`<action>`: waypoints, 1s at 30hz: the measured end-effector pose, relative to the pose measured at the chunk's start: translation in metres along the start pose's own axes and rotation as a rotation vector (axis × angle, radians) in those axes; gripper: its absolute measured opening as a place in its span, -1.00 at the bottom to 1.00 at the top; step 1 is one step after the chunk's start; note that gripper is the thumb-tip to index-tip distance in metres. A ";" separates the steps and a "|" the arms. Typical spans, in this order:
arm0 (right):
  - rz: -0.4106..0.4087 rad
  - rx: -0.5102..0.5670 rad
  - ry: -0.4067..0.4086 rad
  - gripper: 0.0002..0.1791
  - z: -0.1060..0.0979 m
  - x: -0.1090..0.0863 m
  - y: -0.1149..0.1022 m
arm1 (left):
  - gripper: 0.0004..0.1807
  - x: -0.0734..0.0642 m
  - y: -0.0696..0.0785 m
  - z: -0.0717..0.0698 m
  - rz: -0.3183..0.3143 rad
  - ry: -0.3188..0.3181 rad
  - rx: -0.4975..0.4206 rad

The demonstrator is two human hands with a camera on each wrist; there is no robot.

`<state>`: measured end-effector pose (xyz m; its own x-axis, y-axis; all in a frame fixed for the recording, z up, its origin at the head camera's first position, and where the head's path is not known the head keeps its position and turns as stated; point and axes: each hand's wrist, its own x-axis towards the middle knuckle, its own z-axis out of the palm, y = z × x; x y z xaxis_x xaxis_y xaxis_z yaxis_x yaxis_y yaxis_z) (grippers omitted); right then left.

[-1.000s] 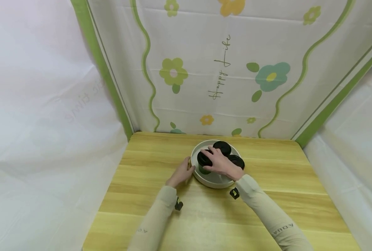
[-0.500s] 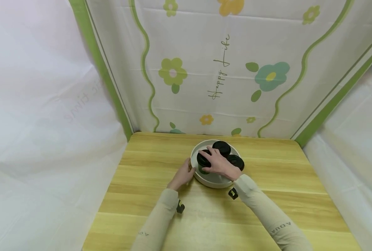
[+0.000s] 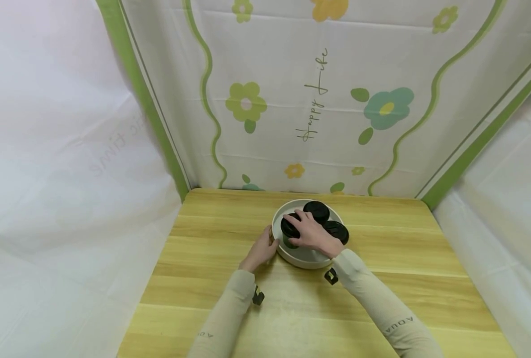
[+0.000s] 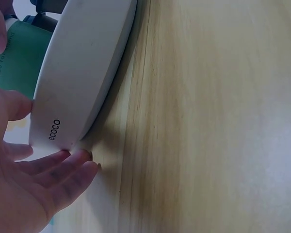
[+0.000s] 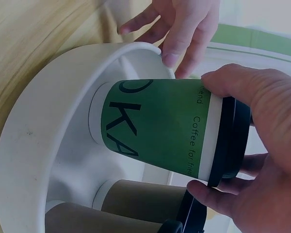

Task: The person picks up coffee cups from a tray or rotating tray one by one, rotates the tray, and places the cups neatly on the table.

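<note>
A round white tray [image 3: 303,264] with a raised wall holds three lidded paper cups. My right hand [image 3: 312,232] grips the green paper cup [image 5: 155,127] near its black lid [image 5: 231,138], with the thumb on one side and fingers on the other. That cup stands inside the tray, and in the right wrist view its base appears to meet the tray floor. My left hand [image 3: 261,249] holds the tray's left edge, its thumb at the rim and its fingers against the outer wall [image 4: 82,73]. Two brown cups [image 5: 140,204] with black lids [image 3: 316,212] stand beside the green one.
The tray sits toward the back of a wooden table [image 3: 220,228]. Behind it hangs a white curtain [image 3: 283,129] with printed flowers, and white sheets [image 3: 68,199] close off both sides. Small black wrist mounts [image 3: 331,276] hang under the sleeves.
The left forearm has shifted slightly to the right. The right hand has moved very slightly left, still at the green cup. The tray and the other cups look nearly unmoved.
</note>
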<state>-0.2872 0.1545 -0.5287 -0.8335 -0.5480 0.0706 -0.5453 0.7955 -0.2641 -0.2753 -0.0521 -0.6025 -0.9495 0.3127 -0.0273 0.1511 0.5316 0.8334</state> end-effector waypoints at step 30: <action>0.032 0.036 0.023 -0.23 -0.017 -0.002 -0.003 | -0.34 0.003 -0.006 -0.001 0.000 -0.006 -0.015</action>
<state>-0.2855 0.1579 -0.5121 -0.8527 -0.5158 0.0830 -0.5148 0.8027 -0.3011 -0.2790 -0.0549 -0.6072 -0.9478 0.3175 -0.0302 0.1472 0.5193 0.8418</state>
